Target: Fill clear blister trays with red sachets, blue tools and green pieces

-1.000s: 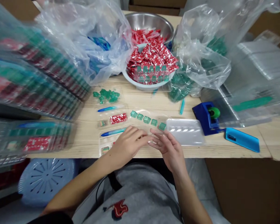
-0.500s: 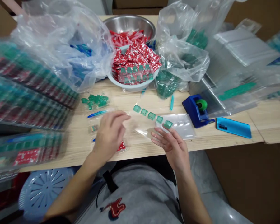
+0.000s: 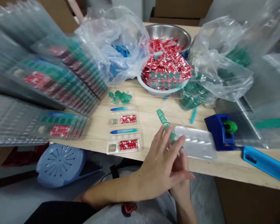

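My left hand (image 3: 160, 161) reaches across in front of my right, fingers spread and fingertips touching or close over a strip of green square pieces (image 3: 162, 119). My right hand (image 3: 182, 160) is mostly hidden behind it and appears to grip the lower end of this strip. The strip slants up and away from my hands, its pieces joined in a row on what looks like clear film. Beside my hands lies a clear moulded tray (image 3: 196, 143). To the left, filled trays (image 3: 128, 145) hold a blue pen, a red packet and a small striped block.
Green pieces (image 3: 120, 97) lie behind the filled trays. A bowl of red packets (image 3: 151, 90) and a steel bowl (image 3: 186, 32) stand at the back. A blue tape dispenser (image 3: 216, 133) and blue phone (image 3: 266, 163) are at right; stacked packs (image 3: 60, 130) at left.
My left hand has moved right, from above the filled trays to over my right hand and the green strip. The strip has tilted steeper. The view has turned left.
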The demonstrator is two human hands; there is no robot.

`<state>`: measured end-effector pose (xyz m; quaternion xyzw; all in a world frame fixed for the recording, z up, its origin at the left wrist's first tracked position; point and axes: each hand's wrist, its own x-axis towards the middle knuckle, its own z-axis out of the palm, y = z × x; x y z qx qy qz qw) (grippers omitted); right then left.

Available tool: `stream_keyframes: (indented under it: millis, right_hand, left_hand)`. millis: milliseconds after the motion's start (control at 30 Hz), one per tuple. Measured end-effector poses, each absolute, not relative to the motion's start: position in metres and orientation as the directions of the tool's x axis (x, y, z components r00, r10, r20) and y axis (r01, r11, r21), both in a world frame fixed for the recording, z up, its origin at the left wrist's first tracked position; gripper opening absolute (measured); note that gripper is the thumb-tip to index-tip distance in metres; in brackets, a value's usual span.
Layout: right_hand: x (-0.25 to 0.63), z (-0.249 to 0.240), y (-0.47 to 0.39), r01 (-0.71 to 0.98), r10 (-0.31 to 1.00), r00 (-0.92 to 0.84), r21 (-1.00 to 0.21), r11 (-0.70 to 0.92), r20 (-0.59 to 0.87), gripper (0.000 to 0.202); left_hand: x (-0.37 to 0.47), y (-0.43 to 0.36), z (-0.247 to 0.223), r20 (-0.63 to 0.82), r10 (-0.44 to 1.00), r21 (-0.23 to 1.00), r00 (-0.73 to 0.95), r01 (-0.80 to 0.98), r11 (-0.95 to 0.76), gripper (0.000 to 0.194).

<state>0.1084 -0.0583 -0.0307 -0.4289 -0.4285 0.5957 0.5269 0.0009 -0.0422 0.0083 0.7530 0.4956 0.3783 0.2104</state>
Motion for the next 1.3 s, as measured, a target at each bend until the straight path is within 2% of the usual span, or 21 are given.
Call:
stream_keyframes:
  millis: [100,200,267,367,467,567,667,767,900,1000,1067,1300]
  right_hand:
    - [0.113,-0.034,-0.058,-0.09,0.988,-0.155,-0.996,0.011,0.025,0.056]
    - [0.11,-0.034,-0.047,0.011,0.984,-0.17,-0.999,0.047,0.044,0.053]
    - [0.102,-0.036,-0.035,0.079,0.995,-0.098,-0.996,0.043,0.035,0.046]
    - [0.087,-0.046,-0.02,0.154,0.998,-0.046,-0.987,-0.033,-0.041,0.045]
    - [0.07,-0.055,-0.014,0.174,0.974,-0.168,-0.977,-0.124,-0.153,0.043]
    - [0.056,-0.062,-0.012,0.253,0.95,-0.258,-0.961,-0.11,-0.177,0.034]
    - [0.048,-0.066,-0.01,0.363,0.943,-0.3,-0.932,-0.029,-0.146,0.032]
    - [0.046,-0.07,-0.009,0.45,0.943,-0.308,-0.893,0.024,-0.13,0.032]
    - [0.045,-0.072,-0.01,0.527,0.945,-0.297,-0.849,0.044,-0.135,0.037]
    - [0.044,-0.072,-0.012,0.544,0.947,-0.273,-0.839,0.007,-0.169,0.045]
    - [0.045,-0.073,-0.014,0.552,0.941,-0.275,-0.834,-0.011,-0.194,0.047]
    - [0.048,-0.077,-0.013,0.622,0.916,-0.372,-0.773,0.123,-0.153,0.044]
  left_hand:
    - [-0.009,-0.043,0.005,0.384,0.918,0.802,0.102,0.457,-0.386,0.052]
    - [-0.032,-0.05,0.003,0.35,0.934,0.927,-0.074,0.167,-0.334,0.04]
    - [-0.052,-0.057,0.001,0.235,0.95,0.96,-0.207,-0.104,-0.26,0.032]
    - [-0.084,-0.068,-0.006,-0.051,0.947,0.869,-0.317,-0.481,-0.114,0.019]
    - [-0.113,-0.078,-0.02,-0.308,0.874,0.781,-0.377,-0.625,0.006,0.024]
    - [-0.135,-0.088,-0.038,-0.402,0.755,0.857,-0.518,-0.504,0.111,0.029]
    - [-0.15,-0.095,-0.056,-0.315,0.719,0.947,-0.62,-0.158,0.279,0.026]
    - [-0.159,-0.097,-0.072,-0.222,0.741,0.924,-0.633,0.107,0.368,0.021]
    - [-0.162,-0.094,-0.084,-0.221,0.749,0.9,-0.625,0.165,0.404,0.029]
    - [-0.163,-0.093,-0.087,-0.223,0.766,0.884,-0.603,0.207,0.419,0.04]
    - [-0.164,-0.094,-0.088,-0.229,0.785,0.863,-0.576,0.252,0.437,0.04]
    - [-0.164,-0.095,-0.089,-0.116,0.832,0.79,-0.543,0.457,0.409,0.04]
